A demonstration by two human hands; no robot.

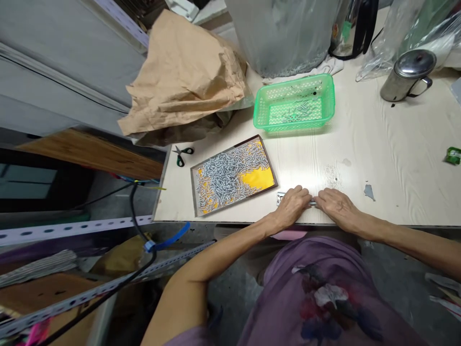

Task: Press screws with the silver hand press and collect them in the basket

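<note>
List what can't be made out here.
Head view:
Middle of the narrow silver metal piece: under the left hand.
Whether the right hand grips it: hidden by its back.
Whatever lies beneath the crumpled brown paper: covered.
Top of the black-handled kettle: cut off by upper edge.
Print on the small green packet: too small.

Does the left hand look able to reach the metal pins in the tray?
Likely yes: the tray lies near the left hand, the metal pins uncovered, though that hand is on a metal piece.
</note>
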